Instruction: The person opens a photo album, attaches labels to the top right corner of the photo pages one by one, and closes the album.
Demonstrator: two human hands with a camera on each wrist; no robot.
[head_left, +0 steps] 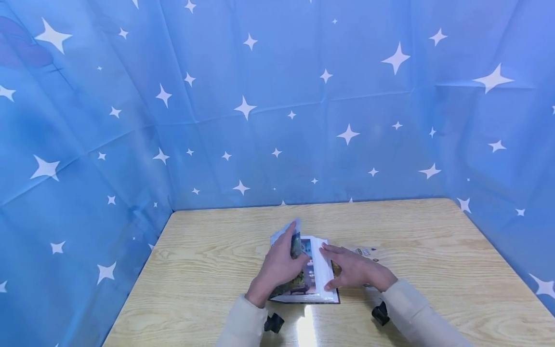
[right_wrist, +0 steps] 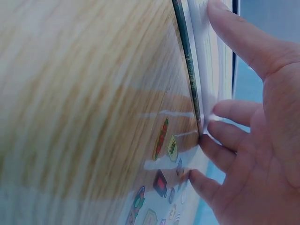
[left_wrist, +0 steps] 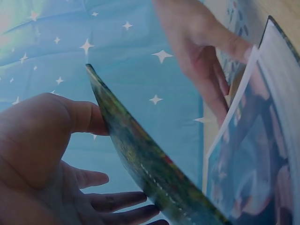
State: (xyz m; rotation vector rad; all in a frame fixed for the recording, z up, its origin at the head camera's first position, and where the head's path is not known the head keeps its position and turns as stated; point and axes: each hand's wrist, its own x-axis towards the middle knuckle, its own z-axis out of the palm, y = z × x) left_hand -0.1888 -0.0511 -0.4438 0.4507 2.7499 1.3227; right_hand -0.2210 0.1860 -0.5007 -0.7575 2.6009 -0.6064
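Observation:
A hardcover book (head_left: 322, 270) lies on the table, its dark green patterned cover (left_wrist: 136, 154) raised at a slant. My left hand (head_left: 279, 265) is against this cover, thumb and straight fingertips meeting its surface and edge in the left wrist view. Under the cover shows a glossy picture page (left_wrist: 253, 154) in blue and purple tones. On the book's right side, my right hand (head_left: 353, 266) has its fingers spread along the white page edges (right_wrist: 208, 61). Its thumb touches the page block, and the other fingertips sit close to the book's lower corner.
Beside the book, partly under my right hand, lies a clear sheet with small food stickers (right_wrist: 161, 183). The wooden table (head_left: 195, 270) reaches back to a blue star-patterned curtain (head_left: 277, 120). Black wrist-worn devices (head_left: 274, 323) hang below both sleeves.

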